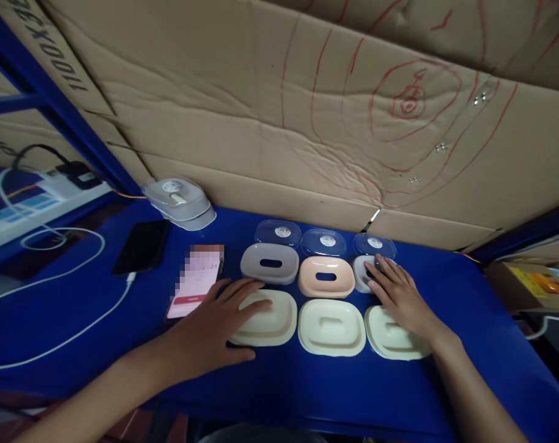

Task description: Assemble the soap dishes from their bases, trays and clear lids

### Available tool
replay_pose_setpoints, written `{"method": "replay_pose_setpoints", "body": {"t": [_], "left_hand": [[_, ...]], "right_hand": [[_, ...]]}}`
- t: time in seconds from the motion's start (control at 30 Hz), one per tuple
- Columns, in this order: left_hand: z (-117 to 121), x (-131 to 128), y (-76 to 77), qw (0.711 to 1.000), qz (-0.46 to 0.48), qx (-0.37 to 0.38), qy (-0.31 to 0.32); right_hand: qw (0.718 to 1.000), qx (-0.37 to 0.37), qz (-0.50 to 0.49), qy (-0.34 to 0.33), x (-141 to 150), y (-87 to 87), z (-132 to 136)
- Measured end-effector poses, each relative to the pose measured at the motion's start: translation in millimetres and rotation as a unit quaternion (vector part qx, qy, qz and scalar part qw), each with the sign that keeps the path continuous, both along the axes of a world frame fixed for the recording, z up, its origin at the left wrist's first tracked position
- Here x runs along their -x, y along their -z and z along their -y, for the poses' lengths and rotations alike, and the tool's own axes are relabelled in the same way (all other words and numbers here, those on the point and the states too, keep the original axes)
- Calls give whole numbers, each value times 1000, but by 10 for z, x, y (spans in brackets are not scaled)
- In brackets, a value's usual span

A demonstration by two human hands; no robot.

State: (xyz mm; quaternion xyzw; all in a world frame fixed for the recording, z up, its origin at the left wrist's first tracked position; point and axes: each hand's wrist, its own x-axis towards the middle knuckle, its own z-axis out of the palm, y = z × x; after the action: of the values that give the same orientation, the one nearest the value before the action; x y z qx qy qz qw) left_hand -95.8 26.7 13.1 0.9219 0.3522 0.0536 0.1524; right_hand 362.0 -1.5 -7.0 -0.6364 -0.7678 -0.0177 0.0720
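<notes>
Cream trays [332,329] set back from table [307,391] edge; left hand [212,323] grip released; right hand [403,298] at grey holder [361,275], grip unclear.

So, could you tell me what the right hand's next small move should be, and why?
I'd probably have the right hand close on the grey piece beneath it, since its spread fingers reach over that piece without visibly gripping it.

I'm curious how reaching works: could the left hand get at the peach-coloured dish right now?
Probably yes: the left hand is spread open nearby, and nothing seems to cover the peach-coloured dish from above.
</notes>
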Motion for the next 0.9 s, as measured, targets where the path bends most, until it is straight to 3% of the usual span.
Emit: {"method": "replay_pose_setpoints", "body": {"t": [0.07, 0.17, 0.2, 0.27, 0.33, 0.47, 0.63, 0.77, 0.9], "left_hand": [[-31, -64, -73, 999, -26, 34, -1], [-56, -120, -186, 997, -41, 58, 8], [-68, -125, -222, 998, -37, 56, 13], [-112, -124, -286, 999, -19, 46, 22], [-180, -129, -337, 999, 1, 35, 21], [-334, -186, -346, 1000, 17, 11, 8], [-408, -236, -168, 998, 34, 15, 47], [-403, -202, -35, 994, 73, 12, 77], [-434, -132, -85, 994, 87, -14, 58]], "right_hand": [[1000, -22, 5, 0, 102, -75, 38], [995, -94, 13, -32, 481, -241, 217], [992, -106, 14, -71, 649, -305, 299], [976, -40, 18, -215, 969, -425, 450], [962, 1, 10, -273, 1192, -498, 529], [977, -21, 7, -213, 1289, -413, 454], [980, 11, 0, -198, 1284, -211, 339], [982, 24, -14, -188, 1301, -204, 303], [982, -9, -17, -188, 1225, -192, 281]]}}
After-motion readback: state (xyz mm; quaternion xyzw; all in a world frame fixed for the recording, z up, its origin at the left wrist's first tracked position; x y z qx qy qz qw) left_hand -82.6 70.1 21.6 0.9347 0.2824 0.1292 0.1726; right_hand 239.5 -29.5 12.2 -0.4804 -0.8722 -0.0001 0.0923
